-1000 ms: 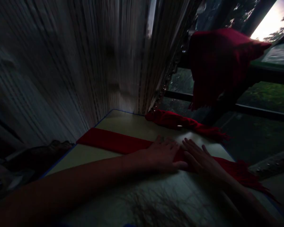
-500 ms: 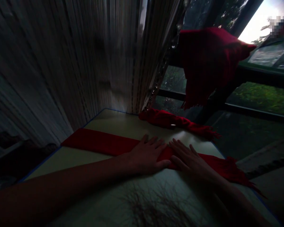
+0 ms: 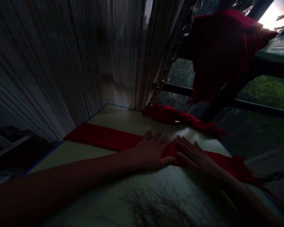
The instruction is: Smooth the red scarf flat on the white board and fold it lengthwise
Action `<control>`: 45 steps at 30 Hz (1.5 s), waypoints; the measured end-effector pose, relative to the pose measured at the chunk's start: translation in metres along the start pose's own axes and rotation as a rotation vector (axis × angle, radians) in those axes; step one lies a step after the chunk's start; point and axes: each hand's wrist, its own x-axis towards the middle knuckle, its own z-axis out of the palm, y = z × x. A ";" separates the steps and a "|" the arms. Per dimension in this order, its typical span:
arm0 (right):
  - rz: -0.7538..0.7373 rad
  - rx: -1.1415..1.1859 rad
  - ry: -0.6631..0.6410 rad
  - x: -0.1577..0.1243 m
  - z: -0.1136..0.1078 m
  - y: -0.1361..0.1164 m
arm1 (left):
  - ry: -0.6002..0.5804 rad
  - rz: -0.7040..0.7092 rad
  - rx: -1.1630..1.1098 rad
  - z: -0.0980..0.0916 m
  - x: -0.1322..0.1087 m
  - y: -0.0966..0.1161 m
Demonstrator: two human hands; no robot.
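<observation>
A long red scarf [image 3: 101, 136], folded into a flat strip, lies across the pale table [image 3: 85, 170]. Its fringed end hangs near the right edge. My left hand [image 3: 152, 151] rests flat on the middle of the strip, fingers spread. Just to its right, my right hand [image 3: 194, 154] also lies flat on the scarf with its fingers stretched out. The fingertips of both hands point at each other, a small gap between them. Parts of the scarf under the palms are hidden.
Along the table's far edge lies a second, bunched red scarf [image 3: 182, 118] with a fringe. Another red cloth [image 3: 224, 50] hangs by the window at the upper right. A pleated, light curtain [image 3: 85, 63] stands behind the table. Hair shows at the bottom.
The view has shifted slightly, so the scene sits a little further right. Both hands stay flat on the scarf in nearly the same place.
</observation>
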 end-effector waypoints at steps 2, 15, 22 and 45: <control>0.001 -0.006 0.011 0.000 0.001 0.001 | 0.000 0.002 -0.005 0.001 0.000 0.000; -0.017 0.003 0.027 0.001 0.005 0.010 | -0.032 -0.018 0.004 -0.004 -0.001 0.003; -0.027 0.005 0.023 0.001 0.005 0.013 | -0.032 -0.020 0.006 -0.003 0.000 0.002; 0.028 0.082 0.152 -0.001 -0.015 0.017 | -0.032 -0.018 0.037 -0.003 0.001 0.001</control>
